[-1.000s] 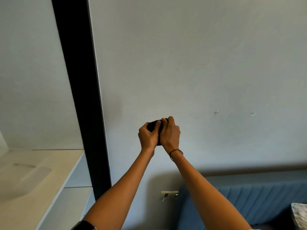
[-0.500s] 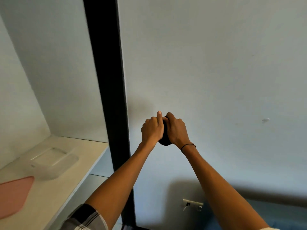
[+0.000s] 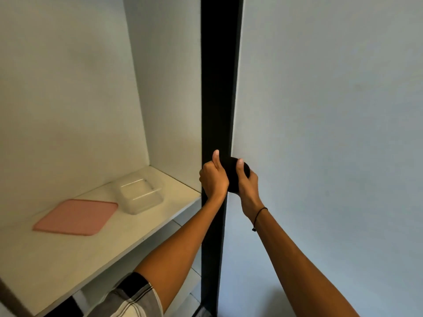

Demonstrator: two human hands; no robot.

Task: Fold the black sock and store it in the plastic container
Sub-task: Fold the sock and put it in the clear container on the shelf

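Note:
The black sock (image 3: 233, 173) is bunched into a compact dark bundle, held up in the air in front of the black shelf post. My left hand (image 3: 212, 179) grips its left side with the thumb up. My right hand (image 3: 246, 182) grips its right side, thumb pressed on top. The clear plastic container (image 3: 140, 193) stands open on the white shelf, to the left of and below my hands. Its pink lid (image 3: 76, 217) lies flat beside it, further left.
The white shelf (image 3: 68, 259) sits in an alcove with white walls behind and to the left. A black vertical post (image 3: 218, 88) bounds the shelf on the right. A plain pale wall (image 3: 332, 133) fills the right side. A lower shelf shows beneath.
The view has swung left, bringing the shelf, container and pink lid into full sight. Both hands stay clasped on the sock and now sit in front of the black post.

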